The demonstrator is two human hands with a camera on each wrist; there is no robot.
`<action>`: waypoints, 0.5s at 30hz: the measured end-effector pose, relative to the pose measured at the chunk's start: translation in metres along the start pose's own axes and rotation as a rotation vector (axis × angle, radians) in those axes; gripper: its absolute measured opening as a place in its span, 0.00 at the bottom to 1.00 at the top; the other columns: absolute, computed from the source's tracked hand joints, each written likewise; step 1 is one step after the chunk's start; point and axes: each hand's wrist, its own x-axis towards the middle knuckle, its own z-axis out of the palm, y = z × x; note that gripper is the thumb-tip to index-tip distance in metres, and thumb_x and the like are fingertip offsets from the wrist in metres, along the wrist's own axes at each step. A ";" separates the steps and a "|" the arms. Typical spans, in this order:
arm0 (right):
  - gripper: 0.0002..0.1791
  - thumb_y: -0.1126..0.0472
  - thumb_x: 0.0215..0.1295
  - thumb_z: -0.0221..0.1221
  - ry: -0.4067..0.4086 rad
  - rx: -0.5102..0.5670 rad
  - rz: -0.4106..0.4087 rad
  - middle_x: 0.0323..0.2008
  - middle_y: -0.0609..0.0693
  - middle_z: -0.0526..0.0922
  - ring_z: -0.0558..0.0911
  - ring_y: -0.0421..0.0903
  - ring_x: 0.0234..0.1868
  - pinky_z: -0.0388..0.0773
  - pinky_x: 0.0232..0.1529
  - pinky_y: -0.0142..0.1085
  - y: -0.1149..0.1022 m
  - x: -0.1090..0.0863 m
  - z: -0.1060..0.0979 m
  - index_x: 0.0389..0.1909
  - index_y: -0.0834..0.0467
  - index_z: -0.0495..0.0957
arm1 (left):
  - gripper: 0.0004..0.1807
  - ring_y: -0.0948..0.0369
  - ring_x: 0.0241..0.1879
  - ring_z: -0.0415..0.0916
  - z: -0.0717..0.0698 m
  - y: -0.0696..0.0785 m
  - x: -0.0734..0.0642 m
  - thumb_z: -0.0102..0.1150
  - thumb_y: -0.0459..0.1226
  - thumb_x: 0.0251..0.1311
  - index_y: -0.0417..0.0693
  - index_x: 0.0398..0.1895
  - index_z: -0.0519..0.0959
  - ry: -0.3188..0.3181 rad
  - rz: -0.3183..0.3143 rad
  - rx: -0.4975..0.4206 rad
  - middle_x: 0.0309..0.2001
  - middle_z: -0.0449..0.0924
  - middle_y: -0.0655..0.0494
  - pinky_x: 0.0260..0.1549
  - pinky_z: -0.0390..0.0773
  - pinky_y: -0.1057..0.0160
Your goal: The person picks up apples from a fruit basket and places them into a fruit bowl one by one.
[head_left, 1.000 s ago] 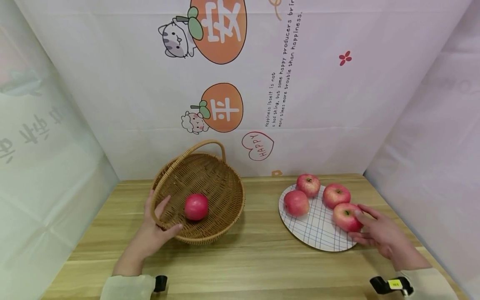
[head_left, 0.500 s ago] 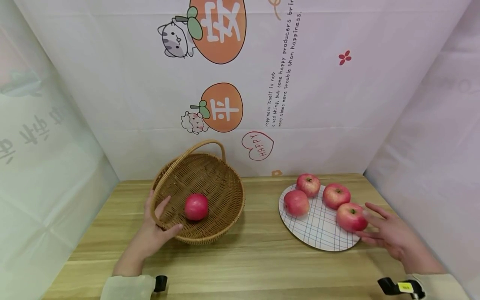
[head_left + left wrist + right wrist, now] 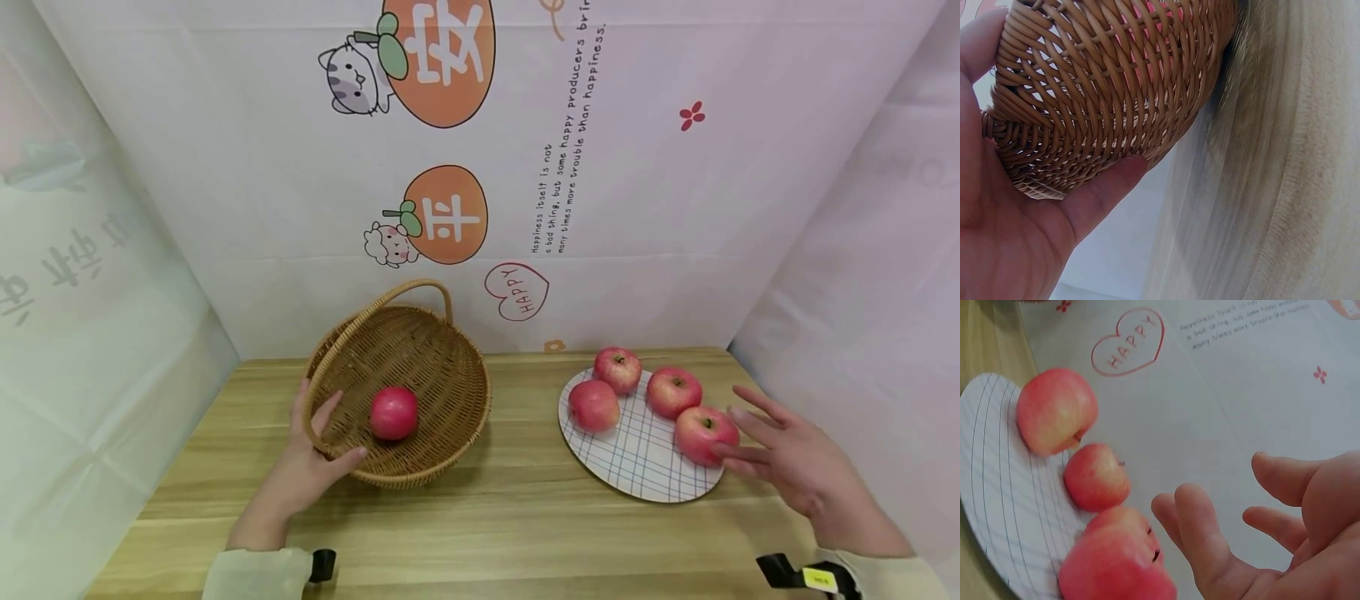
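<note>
A wicker basket (image 3: pixel 442 375) with an arched handle stands at left on the table, tipped so its inside faces the head camera. One red apple (image 3: pixel 394 413) lies in it. My left hand (image 3: pixel 303 462) grips the basket's left side, its thumb (image 3: pixel 1107 190) against the weave in the left wrist view. On the right, a plate (image 3: pixel 626 467) with a blue grid pattern bears several red apples (image 3: pixel 594 406). My right hand (image 3: pixel 802 467) is beside the nearest right apple (image 3: pixel 703 435), fingers extended and spread, holding nothing; its fingertips overlap that apple's edge in the head view.
The wood-grain table (image 3: pixel 517 517) runs between basket and plate. A white printed cloth wall (image 3: pixel 615 275) rises right behind them, and further white cloth sides (image 3: pixel 862 317) close in the left and right.
My right hand has drawn back to the right and its fingers have spread off the nearest apple, which has shifted slightly right on the plate. My left hand and the basket stay put.
</note>
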 end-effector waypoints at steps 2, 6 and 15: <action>0.40 0.56 0.77 0.53 -0.022 0.023 -0.043 0.68 0.62 0.50 0.86 0.55 0.41 0.82 0.42 0.46 -0.004 0.000 0.007 0.81 0.50 0.43 | 0.52 0.26 0.70 0.34 0.000 0.000 0.000 0.69 0.48 0.61 0.50 0.81 0.46 0.000 -0.002 -0.003 0.76 0.12 0.49 0.55 0.53 0.22; 0.39 0.59 0.77 0.52 -0.067 0.035 -0.104 0.68 0.60 0.52 0.85 0.52 0.46 0.81 0.44 0.47 -0.011 0.000 0.026 0.81 0.53 0.43 | 0.52 0.27 0.71 0.33 0.000 0.000 -0.001 0.69 0.47 0.61 0.50 0.81 0.46 0.001 -0.003 -0.004 0.76 0.12 0.50 0.55 0.52 0.22; 0.30 0.62 0.77 0.53 -0.163 0.008 -0.175 0.66 0.51 0.61 0.83 0.47 0.51 0.81 0.46 0.46 -0.021 0.001 0.078 0.76 0.51 0.59 | 0.56 0.28 0.71 0.35 -0.001 0.003 -0.001 0.69 0.47 0.61 0.51 0.81 0.40 0.004 -0.002 0.001 0.78 0.19 0.48 0.57 0.51 0.24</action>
